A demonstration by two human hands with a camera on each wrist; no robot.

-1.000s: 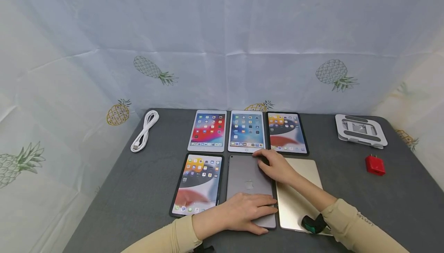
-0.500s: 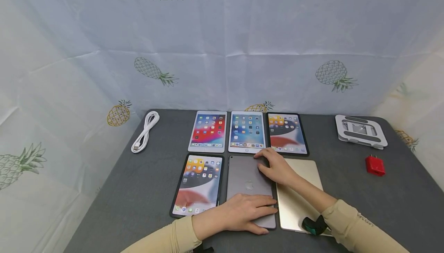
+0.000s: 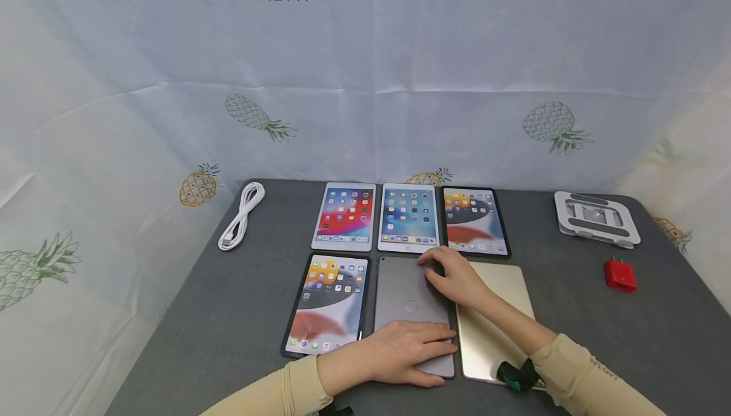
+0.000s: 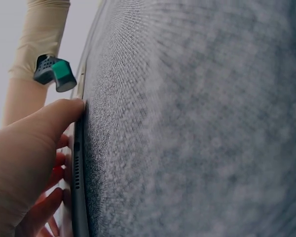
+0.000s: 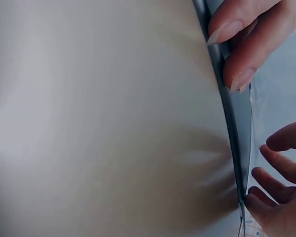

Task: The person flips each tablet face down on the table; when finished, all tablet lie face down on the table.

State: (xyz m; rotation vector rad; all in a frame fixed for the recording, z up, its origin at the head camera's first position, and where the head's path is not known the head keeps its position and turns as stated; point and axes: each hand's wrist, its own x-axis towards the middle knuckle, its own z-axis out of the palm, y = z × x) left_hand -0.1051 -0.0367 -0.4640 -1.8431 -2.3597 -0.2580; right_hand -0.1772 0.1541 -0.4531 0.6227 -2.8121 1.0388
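A grey tablet [image 3: 402, 286] lies back up on the table, centre of the near row. My left hand [image 3: 402, 351] rests across its lower part, fingers extended to its right edge. In the left wrist view, the left thumb [image 4: 69, 111] touches the edge with the speaker holes. My right hand [image 3: 454, 276] touches the same tablet at its upper right corner, fingers at the top edge. A gold tablet [image 3: 482, 333] lies just right of it, partly under the right forearm. On the left is a black-framed tablet [image 3: 327, 302] with its screen lit.
Behind stand two white-framed tablets, one with a red screen [image 3: 344, 216] and one blue [image 3: 408, 216], plus another black-framed tablet [image 3: 475, 221]. A white cable [image 3: 242, 213] lies at left. A folded stand [image 3: 596, 216] and red charger [image 3: 619, 274] are at right.
Both hands stay in place on the grey tablet. The head view has shifted slightly; nothing else has visibly moved.
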